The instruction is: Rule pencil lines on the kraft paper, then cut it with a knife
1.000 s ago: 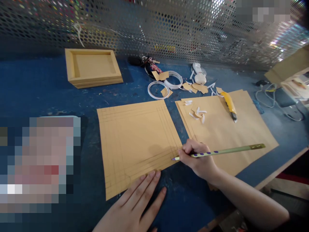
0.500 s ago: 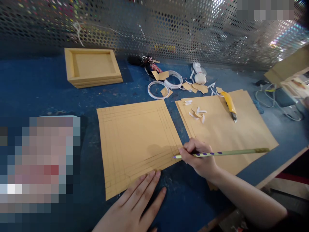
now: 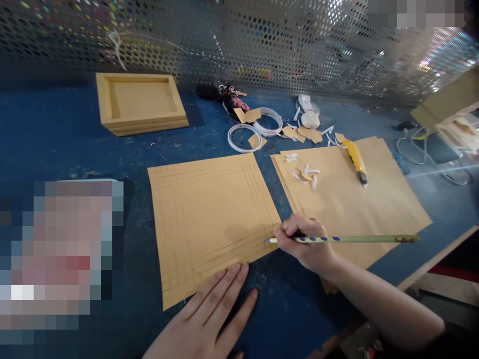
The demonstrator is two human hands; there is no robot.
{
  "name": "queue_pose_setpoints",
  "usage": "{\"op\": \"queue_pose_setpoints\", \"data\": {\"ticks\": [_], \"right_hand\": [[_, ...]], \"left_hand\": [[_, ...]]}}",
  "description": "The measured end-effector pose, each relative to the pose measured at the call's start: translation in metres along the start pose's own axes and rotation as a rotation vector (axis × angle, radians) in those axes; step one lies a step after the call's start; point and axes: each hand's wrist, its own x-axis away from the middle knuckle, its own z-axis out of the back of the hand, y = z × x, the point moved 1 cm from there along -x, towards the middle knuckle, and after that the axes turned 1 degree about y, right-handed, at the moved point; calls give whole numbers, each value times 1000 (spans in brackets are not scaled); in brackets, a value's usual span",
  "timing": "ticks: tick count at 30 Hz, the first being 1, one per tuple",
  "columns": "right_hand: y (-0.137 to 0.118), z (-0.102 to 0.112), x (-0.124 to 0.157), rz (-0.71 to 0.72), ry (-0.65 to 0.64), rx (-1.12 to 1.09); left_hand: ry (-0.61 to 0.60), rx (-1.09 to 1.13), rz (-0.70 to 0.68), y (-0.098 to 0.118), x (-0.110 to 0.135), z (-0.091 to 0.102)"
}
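A brown sheet of kraft paper (image 3: 217, 209) lies on the blue tabletop, with pencil lines ruled along its edges. My left hand (image 3: 213, 314) rests flat across the sheet's near edge, fingers stretched out. Between the fingers of my right hand (image 3: 305, 244) is a long pale-green pencil (image 3: 359, 239) with purple dots. Its tip is at the lines near the sheet's lower right corner. To the right lies a stack of brown paper (image 3: 374, 209) bearing a yellow utility knife (image 3: 355, 157) and small paper scraps (image 3: 307, 174).
A shallow brown tray-like box (image 3: 144, 99) sits at the back left. Rolls of white tape (image 3: 245, 138), keys (image 3: 239, 102) and a white tape dispenser-like item (image 3: 310, 119) lie along the back. Behind them rises a perforated metal panel (image 3: 209, 45). A blurred-out flat object (image 3: 63, 249) lies at left.
The pencil tip and my right hand have shifted very slightly left along the lines. My left hand stays in place on the paper.
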Motion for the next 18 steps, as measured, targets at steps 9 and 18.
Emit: {"op": "queue_pose_setpoints", "data": {"ticks": [9,18], "right_hand": [[-1,0,2,48,-2,18],[0,0,1,62,25,34]], "left_hand": [[-6,-4,-2,1,-1,2],[-5,-11,-18,0,0,1]]}}
